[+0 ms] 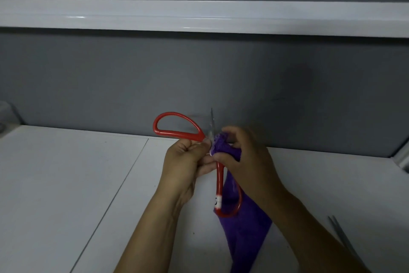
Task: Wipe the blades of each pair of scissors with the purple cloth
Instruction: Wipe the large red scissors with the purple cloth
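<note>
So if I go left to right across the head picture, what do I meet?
First the left hand → right hand → grey scissors on the table. The red scissors and purple cloth overlap the hands, so they're left out.

Reaches forward with both bare forearms, entering from the bottom edge and angled toward each other at the middle. Holds the left hand (184, 159) with its back to the camera, fingers curled in, gripping the scissors (177, 133) near the pivot. Holds the right hand (247, 159) just beside it, fingertips nearly meeting the left's, knuckles up, thumb and fingers pinched round a bunch of purple cloth (245, 230). Carries both wrists roughly straight
</note>
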